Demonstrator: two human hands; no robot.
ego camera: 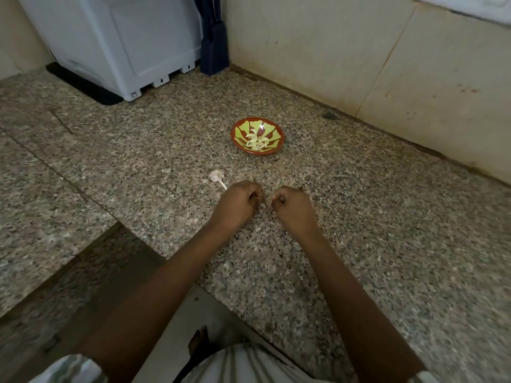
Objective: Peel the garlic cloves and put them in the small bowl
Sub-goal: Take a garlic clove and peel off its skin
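Beside left hand, garlic stalk lies diagonally.

Dim, soft light; blurred, warped edges.

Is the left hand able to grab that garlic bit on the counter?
Probably yes. The garlic bit lies on the counter right beside the left hand, with nothing between them. Its fingers are curled up, though, so they would have to open first.
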